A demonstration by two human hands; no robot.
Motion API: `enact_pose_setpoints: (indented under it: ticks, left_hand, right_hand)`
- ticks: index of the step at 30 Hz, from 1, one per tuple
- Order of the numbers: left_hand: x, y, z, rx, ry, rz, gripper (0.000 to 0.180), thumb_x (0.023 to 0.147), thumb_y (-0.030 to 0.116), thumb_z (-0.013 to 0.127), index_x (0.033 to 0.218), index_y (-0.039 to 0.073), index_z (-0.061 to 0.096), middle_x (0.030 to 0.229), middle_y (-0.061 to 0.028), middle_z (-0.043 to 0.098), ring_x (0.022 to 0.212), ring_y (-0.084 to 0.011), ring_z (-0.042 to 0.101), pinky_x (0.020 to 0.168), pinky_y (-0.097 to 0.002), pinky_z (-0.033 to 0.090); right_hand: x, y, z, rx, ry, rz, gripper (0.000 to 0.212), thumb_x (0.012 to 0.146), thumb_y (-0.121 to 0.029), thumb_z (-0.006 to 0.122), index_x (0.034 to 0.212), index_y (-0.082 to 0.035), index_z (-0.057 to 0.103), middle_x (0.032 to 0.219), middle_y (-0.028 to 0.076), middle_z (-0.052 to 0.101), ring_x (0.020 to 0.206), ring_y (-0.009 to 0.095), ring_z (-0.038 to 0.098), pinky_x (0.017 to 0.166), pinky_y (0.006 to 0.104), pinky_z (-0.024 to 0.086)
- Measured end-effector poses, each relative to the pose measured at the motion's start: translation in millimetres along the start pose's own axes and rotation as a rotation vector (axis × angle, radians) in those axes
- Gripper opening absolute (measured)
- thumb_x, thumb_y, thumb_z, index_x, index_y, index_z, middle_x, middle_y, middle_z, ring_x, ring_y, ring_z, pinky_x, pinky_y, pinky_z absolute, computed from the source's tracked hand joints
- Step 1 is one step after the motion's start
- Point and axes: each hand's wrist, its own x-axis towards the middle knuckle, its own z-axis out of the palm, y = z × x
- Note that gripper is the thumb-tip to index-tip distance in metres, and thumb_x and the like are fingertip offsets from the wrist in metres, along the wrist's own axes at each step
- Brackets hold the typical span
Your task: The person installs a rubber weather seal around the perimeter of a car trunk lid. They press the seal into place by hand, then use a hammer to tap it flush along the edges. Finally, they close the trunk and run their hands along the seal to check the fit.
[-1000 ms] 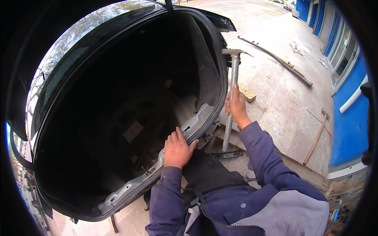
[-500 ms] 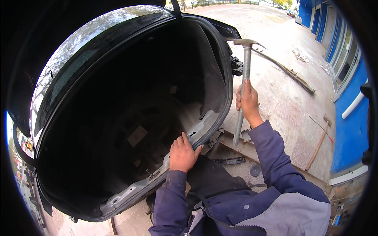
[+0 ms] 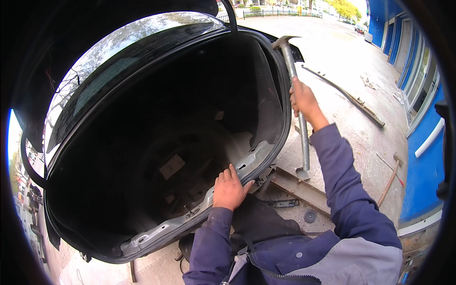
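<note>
The right hand clenches 1 metal hammer. The left hand lies unclenched on the trunk sill; a pale rectangle inside is too dim to read.

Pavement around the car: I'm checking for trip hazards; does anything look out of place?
Yes: a long metal strip and a wooden-handled hammer lie loose on the pavement right of the car trunk, where someone might trip.

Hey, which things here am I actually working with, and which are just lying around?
In use:
metal hammer, in your right hand
trunk edge, under your left hand

Apparently just lying about:
long bent bar
brown-handled tool near the blue wall
round dark disc
</note>
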Motion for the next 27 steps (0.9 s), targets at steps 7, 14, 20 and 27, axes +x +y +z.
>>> enact_pose_setpoints:
  ticks: [7,14,20,27]
  left_hand:
    - [0,1,-1,0.0,-0.023,-0.015,0.104,0.105,0.069,0.072,0.164,-0.015,0.052,0.134,-0.0229,0.072,0.122,-0.0364,0.069,0.108,-0.0448,0.057]
    - [-2,0,1,0.004,-0.021,-0.013,0.105,0.105,0.07,0.072,0.164,-0.015,0.053,0.133,-0.0228,0.072,0.121,-0.0362,0.07,0.107,-0.0457,0.058]
    - [-1,0,-2,0.006,-0.005,-0.01,0.104,0.105,0.07,0.072,0.163,-0.014,0.054,0.133,-0.0225,0.072,0.122,-0.0358,0.07,0.107,-0.0454,0.057]
    - [-2,0,-1,-0.007,-0.012,-0.019,0.105,0.105,0.071,0.07,0.164,-0.014,0.053,0.136,-0.023,0.071,0.124,-0.0359,0.07,0.108,-0.0452,0.057]
  right_hand:
    - [20,-15,-11,-0.06,-0.065,-0.044,0.061,0.121,-0.063,0.05,0.103,-0.005,0.059,0.069,0.0,0.051,0.047,0.012,0.049,0.042,0.0351,0.047]
    - [60,-52,-14,-0.106,-0.162,-0.034,0.066,0.118,-0.07,0.052,0.107,-0.006,0.059,0.069,-0.002,0.049,0.045,0.01,0.048,0.04,0.0324,0.046]
    - [89,-89,-12,-0.395,-0.222,0.111,0.064,0.119,-0.066,0.05,0.105,-0.004,0.06,0.07,-0.001,0.052,0.048,0.012,0.051,0.045,0.0376,0.053]
    - [111,-103,-14,-0.276,-0.182,0.003,0.064,0.12,-0.065,0.049,0.107,-0.004,0.061,0.069,-0.002,0.05,0.049,0.012,0.051,0.049,0.038,0.053]
